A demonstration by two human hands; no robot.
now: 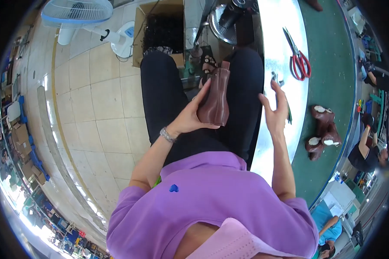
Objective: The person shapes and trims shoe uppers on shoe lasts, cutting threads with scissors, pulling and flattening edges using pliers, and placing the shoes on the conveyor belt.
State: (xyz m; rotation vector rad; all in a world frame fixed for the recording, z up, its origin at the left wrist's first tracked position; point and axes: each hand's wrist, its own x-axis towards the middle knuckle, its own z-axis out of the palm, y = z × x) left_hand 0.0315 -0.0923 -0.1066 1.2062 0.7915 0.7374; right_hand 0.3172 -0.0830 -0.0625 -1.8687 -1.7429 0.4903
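Observation:
My left hand [192, 116] is wrapped round a glossy brown moulded piece [215, 101], shaped like a small bottle with a narrow neck pointing away from me. It is held above my lap, between my thighs. Over the near edge of the metal worktop [274, 146] my right hand [276, 108] is open, thumb and fingers apart. Its fingertips are close to a small metal item [276, 78] on the worktop; whether they touch it I cannot tell. A thin dark tool [289, 114] lies partly hidden behind that hand. Farther up are scissors [299, 60] with red handles.
Several brown pieces with white ends [326, 127] lie on the green belt [309, 181] beyond the worktop. A cardboard box [160, 8] of black material stands past my knees, beside a black machine [235, 17]. A fan [78, 15] stands left. Other people [367, 149] sit at right.

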